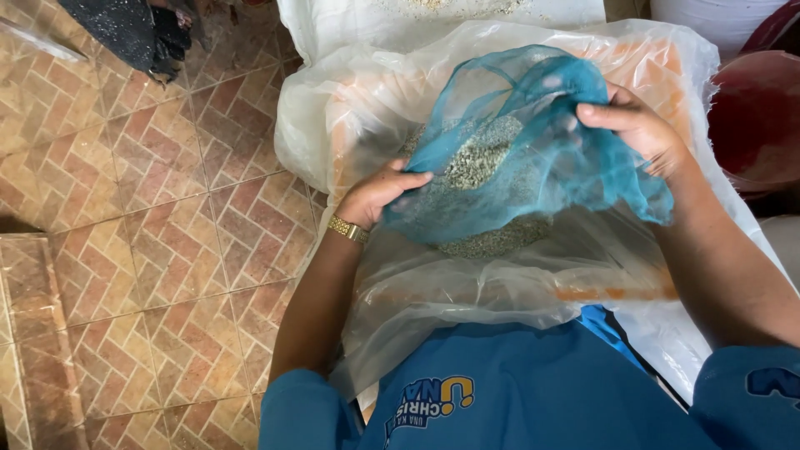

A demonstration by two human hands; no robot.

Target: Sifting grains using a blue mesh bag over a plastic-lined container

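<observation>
Your left hand (379, 193) pinches the near edge of one teal mesh cloth (533, 142), and your right hand (637, 129) is closed on its far edge, so the cloth sags between them over one clear plastic sack (467, 292) on your lap. A mound of pale grain (479, 162) sits in the mesh. If either grip slackens, the grain could slide off onto the tiled floor (150, 233). One gold wristwatch (347, 228).
</observation>
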